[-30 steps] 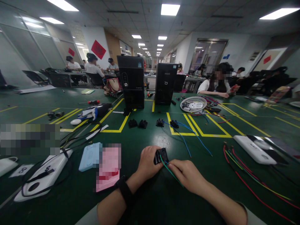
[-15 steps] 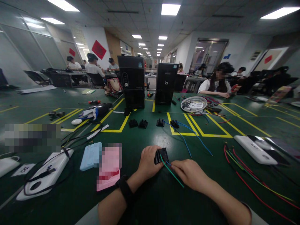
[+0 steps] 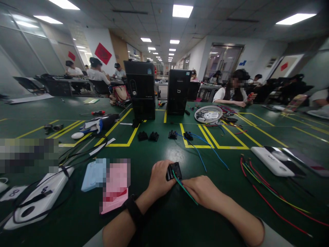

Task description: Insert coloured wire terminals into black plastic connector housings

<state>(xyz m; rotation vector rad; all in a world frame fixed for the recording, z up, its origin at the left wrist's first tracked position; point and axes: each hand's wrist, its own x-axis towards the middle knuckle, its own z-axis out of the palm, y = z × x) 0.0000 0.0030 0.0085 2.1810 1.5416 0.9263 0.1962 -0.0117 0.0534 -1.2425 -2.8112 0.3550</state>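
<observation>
My left hand (image 3: 160,178) is closed around the left side of a small black terminal block (image 3: 177,169). A green wire (image 3: 187,192) runs from the block toward the lower right, passing by my right fingertips. My right hand (image 3: 203,191) is pinched at the block's lower right edge; a blue wire was visible there earlier and is now mostly hidden by the fingers. Farther back lie two black blocks with blue wires (image 3: 199,153), and two more black blocks (image 3: 153,136) without visible wires.
Red and green-yellow wires (image 3: 267,188) lie at right, near a white device (image 3: 271,162). A blue case (image 3: 94,175), a pink case (image 3: 117,187) and a white device with black cable (image 3: 41,197) are at left. Two black towers (image 3: 141,91) and a white basket (image 3: 208,114) stand behind.
My right hand has moved closer to the black block, and its fingers now cover most of the short blue wire. The whole view has shifted slightly.
</observation>
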